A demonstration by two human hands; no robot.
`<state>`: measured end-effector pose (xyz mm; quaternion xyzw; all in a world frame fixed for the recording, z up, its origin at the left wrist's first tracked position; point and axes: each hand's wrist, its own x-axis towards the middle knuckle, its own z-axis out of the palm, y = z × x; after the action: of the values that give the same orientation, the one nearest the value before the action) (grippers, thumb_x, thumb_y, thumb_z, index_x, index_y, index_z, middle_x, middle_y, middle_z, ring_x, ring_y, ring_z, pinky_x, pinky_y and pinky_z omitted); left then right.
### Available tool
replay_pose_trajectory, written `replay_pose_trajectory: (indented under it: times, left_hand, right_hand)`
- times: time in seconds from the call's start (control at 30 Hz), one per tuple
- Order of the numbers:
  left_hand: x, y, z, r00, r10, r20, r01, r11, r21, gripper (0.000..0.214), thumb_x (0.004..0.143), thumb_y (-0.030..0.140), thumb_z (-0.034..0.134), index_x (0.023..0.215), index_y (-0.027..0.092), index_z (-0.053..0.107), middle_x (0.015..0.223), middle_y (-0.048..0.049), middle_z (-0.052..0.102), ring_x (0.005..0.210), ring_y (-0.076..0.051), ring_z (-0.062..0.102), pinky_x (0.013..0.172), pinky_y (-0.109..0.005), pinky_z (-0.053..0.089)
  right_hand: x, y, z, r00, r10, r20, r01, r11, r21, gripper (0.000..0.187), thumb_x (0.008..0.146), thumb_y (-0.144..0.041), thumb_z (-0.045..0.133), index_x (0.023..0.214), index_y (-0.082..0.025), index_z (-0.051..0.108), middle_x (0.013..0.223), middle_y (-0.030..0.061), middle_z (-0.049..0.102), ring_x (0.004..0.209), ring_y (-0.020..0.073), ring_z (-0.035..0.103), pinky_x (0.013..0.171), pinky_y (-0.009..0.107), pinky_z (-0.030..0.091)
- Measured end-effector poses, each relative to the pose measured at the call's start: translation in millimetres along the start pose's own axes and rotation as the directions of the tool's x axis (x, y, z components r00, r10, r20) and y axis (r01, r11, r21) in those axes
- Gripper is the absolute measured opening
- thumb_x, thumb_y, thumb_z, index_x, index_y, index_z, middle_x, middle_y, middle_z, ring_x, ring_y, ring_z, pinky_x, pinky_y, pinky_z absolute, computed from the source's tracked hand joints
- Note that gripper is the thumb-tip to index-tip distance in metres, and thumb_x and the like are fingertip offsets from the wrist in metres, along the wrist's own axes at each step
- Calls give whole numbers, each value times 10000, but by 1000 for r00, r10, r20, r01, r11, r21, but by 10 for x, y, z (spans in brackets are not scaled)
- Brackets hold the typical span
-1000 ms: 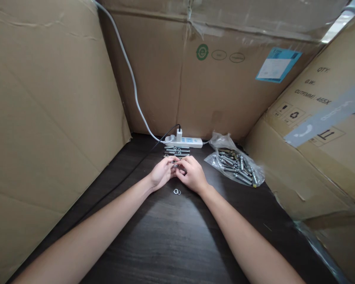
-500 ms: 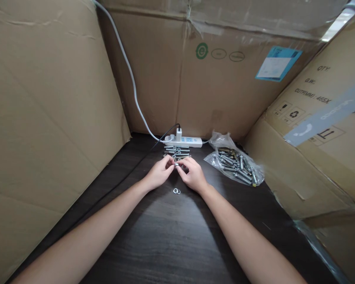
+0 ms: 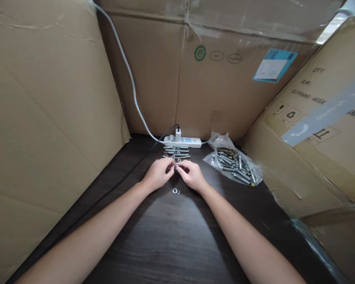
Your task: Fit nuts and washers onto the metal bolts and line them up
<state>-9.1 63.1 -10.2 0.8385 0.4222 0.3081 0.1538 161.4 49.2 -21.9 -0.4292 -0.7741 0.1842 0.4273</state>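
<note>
My left hand (image 3: 157, 174) and my right hand (image 3: 193, 175) meet fingertip to fingertip over the dark table. Both are closed in a pinch around a small silver metal piece (image 3: 176, 166), mostly covered by the fingers, its exact kind too small to tell. Just beyond the fingertips lie several bolts (image 3: 180, 156) in rows, with small rings or nuts among them. Nearer to me, below the hands, a flat washer (image 3: 174, 191) and a smaller ring (image 3: 178, 192) lie overlapping on the table.
A white power strip (image 3: 192, 142) with a plugged-in charger (image 3: 178, 135) stands behind the bolts. A clear plastic bag (image 3: 221, 140) of bolts lies to the right. A black cable (image 3: 130, 172) crosses the table on the left. Cardboard boxes (image 3: 154, 79) wall in the left, back and right.
The fingers have shifted slightly around the small metal piece, which now shows less of its bright side. The view has moved a little; the washers and bolts lie as before.
</note>
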Motion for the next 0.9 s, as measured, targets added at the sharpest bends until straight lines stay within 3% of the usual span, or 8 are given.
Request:
replay_pose_trajectory:
  times: [0.17,0.3,0.57,0.9]
  left_hand:
    - [14,-46,-14,999,-36,35,31,989,144,81,750,168,517,680,191,483,705,-1,546,726,-171,468,658,-283,343]
    - [18,-84,3,995,-59,81,39,973,229,89,768,199,520,682,193,496,767,-15,564,782,-188,462,687,-300,341]
    - [47,-111,50,993,-83,78,60,964,257,71,829,243,495,770,203,502,823,-15,580,809,-193,470,697,-308,334]
    - [51,-107,42,994,-109,24,103,980,168,83,830,232,483,754,201,493,767,-10,562,746,-182,474,658,-293,326]
  right_hand:
    - [-14,28,11,998,55,-17,-57,982,-177,154,837,-212,525,890,-196,669,800,32,648,728,153,573,675,253,440]
    - [-26,20,20,998,58,27,-46,947,-317,110,809,-215,542,862,-206,637,814,23,623,751,152,562,669,241,427]
    - [-15,25,17,991,130,9,-117,919,-377,110,807,-223,542,887,-211,616,784,10,630,730,149,562,676,244,416]
    - [-17,8,27,986,160,-36,-158,864,-479,129,843,-285,532,812,-209,631,806,18,650,781,156,577,708,246,393]
